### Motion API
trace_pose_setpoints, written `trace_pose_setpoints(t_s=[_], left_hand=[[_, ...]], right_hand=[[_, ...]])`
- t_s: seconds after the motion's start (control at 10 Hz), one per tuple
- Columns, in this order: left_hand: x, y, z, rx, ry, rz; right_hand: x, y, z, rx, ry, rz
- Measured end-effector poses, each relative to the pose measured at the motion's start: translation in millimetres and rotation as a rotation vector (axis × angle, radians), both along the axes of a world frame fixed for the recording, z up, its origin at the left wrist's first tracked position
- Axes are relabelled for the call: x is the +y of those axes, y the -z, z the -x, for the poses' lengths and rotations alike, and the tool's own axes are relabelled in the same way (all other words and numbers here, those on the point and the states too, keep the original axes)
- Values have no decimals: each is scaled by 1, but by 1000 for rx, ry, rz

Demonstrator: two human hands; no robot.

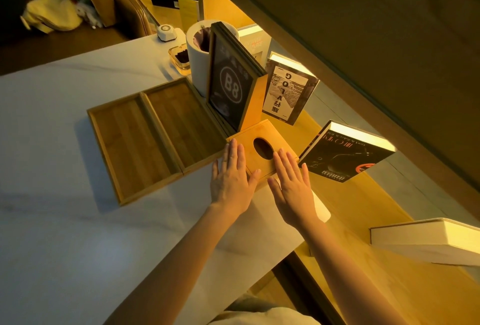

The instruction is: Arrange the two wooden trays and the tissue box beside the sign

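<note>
Two shallow wooden trays lie side by side on the white table, the left tray (130,148) touching the right tray (181,122). The right tray's far end reaches the upright black "B8" sign (230,85) in its wooden stand. In front of the sign sits the square wooden tissue box (262,137) with an oval hole on top. My left hand (231,176) lies flat with fingers spread against the box's left near corner. My right hand (291,184) lies flat, fingers extended, on the box's right near edge. Neither hand grips anything.
A white cylindrical bin (197,59) stands behind the sign, with a glass ashtray (180,59) and a white call button (166,32) beyond it. Several books (345,155) lean on the lit wooden ledge at the right. The table edge (298,241) runs near my right forearm.
</note>
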State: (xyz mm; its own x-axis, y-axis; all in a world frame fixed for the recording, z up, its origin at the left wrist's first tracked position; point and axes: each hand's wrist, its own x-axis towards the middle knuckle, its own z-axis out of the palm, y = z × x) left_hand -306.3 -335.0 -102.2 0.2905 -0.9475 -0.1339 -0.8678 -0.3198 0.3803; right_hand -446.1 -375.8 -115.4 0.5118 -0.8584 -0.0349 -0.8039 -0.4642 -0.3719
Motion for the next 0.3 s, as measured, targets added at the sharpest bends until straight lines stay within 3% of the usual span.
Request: trace_pose_setpoints(t_s=[0.2, 0.3], left_hand=[[1, -10, -15, 64, 85, -22], [6, -26, -30, 189, 49, 25]], right_hand=[[3, -18, -10, -15, 39, 25], [4, -37, -21, -164, 41, -26]])
